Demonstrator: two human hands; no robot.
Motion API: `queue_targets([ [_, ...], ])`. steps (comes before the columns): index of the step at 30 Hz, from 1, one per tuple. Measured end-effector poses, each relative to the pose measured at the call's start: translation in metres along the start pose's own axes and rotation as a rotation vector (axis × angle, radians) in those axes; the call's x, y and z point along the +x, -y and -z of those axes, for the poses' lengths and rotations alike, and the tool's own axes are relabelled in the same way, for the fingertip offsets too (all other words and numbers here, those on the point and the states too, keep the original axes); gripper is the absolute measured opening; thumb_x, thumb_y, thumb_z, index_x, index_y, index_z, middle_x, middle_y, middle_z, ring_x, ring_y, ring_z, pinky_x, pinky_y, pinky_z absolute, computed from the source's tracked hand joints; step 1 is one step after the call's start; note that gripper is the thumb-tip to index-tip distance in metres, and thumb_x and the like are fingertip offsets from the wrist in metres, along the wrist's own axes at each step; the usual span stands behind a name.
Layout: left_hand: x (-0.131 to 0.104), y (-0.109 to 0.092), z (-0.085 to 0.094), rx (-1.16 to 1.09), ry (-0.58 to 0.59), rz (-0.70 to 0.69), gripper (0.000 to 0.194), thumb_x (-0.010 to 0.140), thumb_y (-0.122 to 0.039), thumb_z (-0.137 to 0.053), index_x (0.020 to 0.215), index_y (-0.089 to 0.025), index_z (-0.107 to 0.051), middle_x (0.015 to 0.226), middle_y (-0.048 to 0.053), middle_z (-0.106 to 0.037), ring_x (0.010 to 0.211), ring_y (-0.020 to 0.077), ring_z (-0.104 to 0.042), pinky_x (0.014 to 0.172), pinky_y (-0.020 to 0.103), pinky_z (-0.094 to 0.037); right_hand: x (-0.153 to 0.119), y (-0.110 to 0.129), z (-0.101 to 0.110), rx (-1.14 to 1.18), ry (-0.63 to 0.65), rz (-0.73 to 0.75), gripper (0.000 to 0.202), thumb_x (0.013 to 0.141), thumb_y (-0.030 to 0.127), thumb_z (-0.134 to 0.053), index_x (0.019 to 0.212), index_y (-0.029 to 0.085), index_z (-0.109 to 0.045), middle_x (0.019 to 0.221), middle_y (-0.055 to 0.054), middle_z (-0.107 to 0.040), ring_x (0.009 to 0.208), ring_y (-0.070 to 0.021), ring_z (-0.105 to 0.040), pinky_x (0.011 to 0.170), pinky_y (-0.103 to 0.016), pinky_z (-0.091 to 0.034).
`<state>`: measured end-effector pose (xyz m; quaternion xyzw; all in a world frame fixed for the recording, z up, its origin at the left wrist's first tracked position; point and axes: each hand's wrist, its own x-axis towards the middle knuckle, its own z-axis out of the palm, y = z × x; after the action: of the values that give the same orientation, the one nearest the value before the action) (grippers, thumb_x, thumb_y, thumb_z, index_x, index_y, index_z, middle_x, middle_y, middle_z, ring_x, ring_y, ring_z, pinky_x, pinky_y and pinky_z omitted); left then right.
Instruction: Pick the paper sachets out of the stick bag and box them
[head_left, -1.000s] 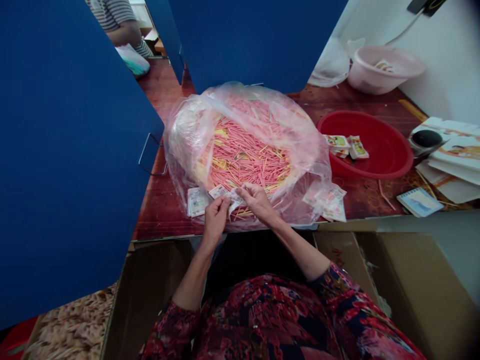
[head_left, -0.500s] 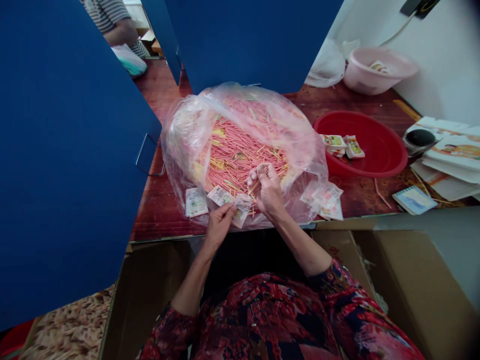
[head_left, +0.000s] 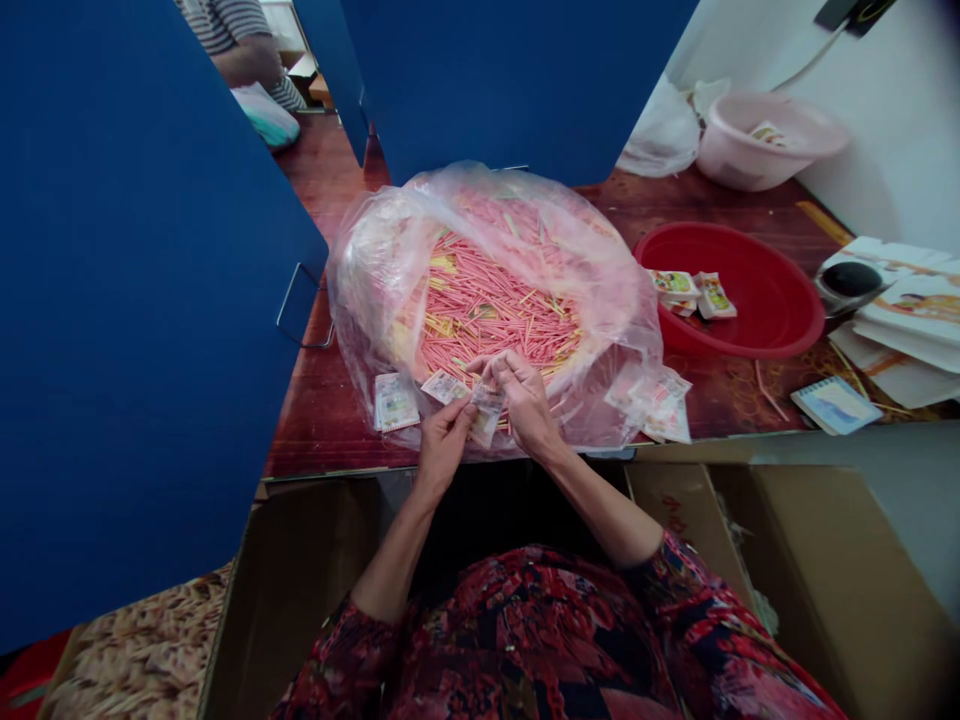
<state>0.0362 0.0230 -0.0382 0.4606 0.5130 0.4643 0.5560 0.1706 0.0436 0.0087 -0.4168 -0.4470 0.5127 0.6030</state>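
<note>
My left hand [head_left: 442, 445] pinches the lower left side of a small clear printed packet [head_left: 486, 418] at the front of the big bag. My right hand [head_left: 525, 405] is at the packet's upper edge with its fingers closed together; what they hold is hidden. Behind both hands a large clear plastic bag [head_left: 360, 260] lies open, full of thin pink and yellow sticks [head_left: 502, 300]. Another printed packet [head_left: 442, 387] lies just left of the held one. More packets [head_left: 396, 402] lie further left on the bag's edge.
To the right, several flat packets [head_left: 664, 405] lie beside a red basin [head_left: 772, 300] with small filled packs in it. A pink basin [head_left: 739, 150], a dark cup [head_left: 851, 280] and a notepad [head_left: 836, 402] stand around it. Blue panels [head_left: 150, 300] rise left and behind.
My right hand has come down and left from above the sticks to the packet's upper edge. My left hand still holds the packet. The view has shifted slightly.
</note>
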Motion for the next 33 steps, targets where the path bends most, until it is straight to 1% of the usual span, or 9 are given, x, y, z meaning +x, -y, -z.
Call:
queue_targets([
  [4, 0.002, -0.003, -0.004, -0.146, -0.032, 0.041, 0.047, 0.078, -0.051, -0.077, 0.108, -0.015, -0.077, 0.096, 0.006, -0.078, 0.083, 0.0192, -0.07, 0.081, 0.033, -0.056, -0.003, 0.012, 0.0, -0.152, 0.104, 0.021, 0.029, 0.099, 0.049, -0.052, 0.091, 0.023, -0.064, 0.116, -0.005, -0.066, 0.102, -0.0194, -0.06, 0.09, -0.033, -0.047],
  [8, 0.006, -0.012, -0.005, -0.307, -0.002, -0.014, 0.043, 0.077, -0.047, -0.08, 0.11, -0.02, -0.075, 0.114, 0.007, -0.075, 0.101, 0.0218, -0.07, 0.092, 0.035, -0.055, -0.005, 0.016, 0.001, -0.164, 0.027, 0.08, 0.024, 0.093, 0.043, -0.064, 0.111, 0.027, -0.06, 0.117, -0.005, -0.062, 0.109, -0.0195, -0.058, 0.1, -0.034, -0.044],
  [11, 0.01, -0.017, -0.003, -0.359, -0.008, -0.044, 0.041, 0.077, -0.045, -0.08, 0.11, -0.021, -0.074, 0.119, 0.007, -0.074, 0.11, 0.0221, -0.068, 0.099, 0.036, -0.052, -0.006, 0.009, 0.003, -0.202, -0.023, 0.06, 0.018, 0.089, 0.04, -0.067, 0.096, 0.025, -0.059, 0.098, -0.002, -0.061, 0.092, -0.0176, -0.057, 0.089, -0.03, -0.046],
  [15, 0.012, -0.017, 0.0, -0.327, -0.004, 0.028, 0.036, 0.074, -0.043, -0.083, 0.099, -0.018, -0.073, 0.097, 0.004, -0.075, 0.088, 0.0166, -0.069, 0.084, 0.03, -0.055, -0.005, 0.002, 0.004, -0.116, -0.091, -0.012, 0.018, 0.09, 0.037, -0.063, 0.08, 0.023, -0.055, 0.08, 0.002, -0.056, 0.075, -0.0146, -0.051, 0.074, -0.027, -0.044],
  [19, 0.006, -0.02, -0.006, -0.272, 0.052, 0.072, 0.035, 0.073, -0.042, -0.083, 0.094, -0.018, -0.071, 0.081, 0.0, -0.07, 0.063, 0.0098, -0.059, 0.058, 0.021, -0.047, -0.01, 0.004, 0.003, -0.135, -0.082, -0.058, 0.017, 0.088, 0.039, -0.064, 0.089, 0.024, -0.057, 0.079, 0.002, -0.058, 0.072, -0.0148, -0.053, 0.07, -0.027, -0.044],
  [23, -0.005, -0.022, -0.008, -0.065, 0.14, 0.007, 0.031, 0.075, -0.043, -0.079, 0.09, -0.017, -0.072, 0.078, 0.001, -0.069, 0.065, 0.012, -0.059, 0.06, 0.022, -0.047, -0.033, 0.013, 0.016, -0.27, -0.176, -0.014, 0.016, 0.087, 0.038, -0.065, 0.083, 0.024, -0.059, 0.072, 0.002, -0.059, 0.066, -0.0152, -0.053, 0.066, -0.028, -0.044],
  [26, -0.009, -0.017, 0.006, 0.167, -0.056, -0.126, 0.026, 0.081, -0.043, -0.073, 0.09, -0.019, -0.07, 0.08, 0.001, -0.067, 0.068, 0.0142, -0.059, 0.066, 0.025, -0.047, -0.055, 0.031, 0.053, -0.442, -0.432, 0.104, 0.013, 0.09, 0.035, -0.062, 0.085, 0.024, -0.062, 0.076, 0.001, -0.062, 0.07, -0.0166, -0.056, 0.069, -0.029, -0.046],
  [29, -0.007, -0.006, 0.027, 0.416, -0.34, -0.209, 0.028, 0.081, -0.043, -0.073, 0.096, -0.02, -0.066, 0.083, -0.001, -0.063, 0.064, 0.0139, -0.053, 0.064, 0.026, -0.043, -0.062, 0.05, 0.117, -0.664, -0.818, 0.254, 0.01, 0.091, 0.032, -0.058, 0.091, 0.023, -0.062, 0.084, -0.001, -0.064, 0.075, -0.018, -0.058, 0.075, -0.031, -0.047],
  [33, -0.001, 0.004, 0.039, 0.536, -0.347, -0.075, 0.046, 0.079, -0.046, -0.075, 0.113, -0.02, -0.058, 0.076, -0.001, -0.062, 0.058, 0.0169, -0.053, 0.061, 0.029, -0.04, -0.041, 0.045, 0.212, -0.849, -1.222, 0.22, 0.006, 0.086, 0.026, -0.054, 0.083, 0.021, -0.054, 0.079, -0.002, -0.058, 0.072, -0.0187, -0.054, 0.073, -0.034, -0.046],
])
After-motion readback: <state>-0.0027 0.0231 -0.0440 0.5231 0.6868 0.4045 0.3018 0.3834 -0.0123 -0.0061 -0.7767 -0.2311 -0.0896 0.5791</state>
